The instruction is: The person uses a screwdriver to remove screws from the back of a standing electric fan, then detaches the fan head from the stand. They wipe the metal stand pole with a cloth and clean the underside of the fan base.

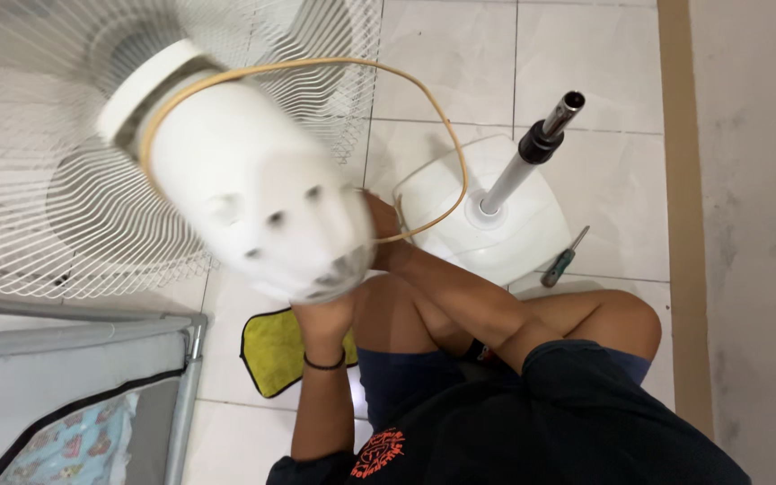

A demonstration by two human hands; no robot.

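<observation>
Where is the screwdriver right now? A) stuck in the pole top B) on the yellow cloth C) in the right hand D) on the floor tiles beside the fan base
D: the screwdriver lies on the floor tiles by the white fan base, with no hand on it.

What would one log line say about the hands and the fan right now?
left hand: under white fan motor housing | right hand: on housing side | grille: attached | stand base, screwdriver, yellow cloth: on floor
</observation>
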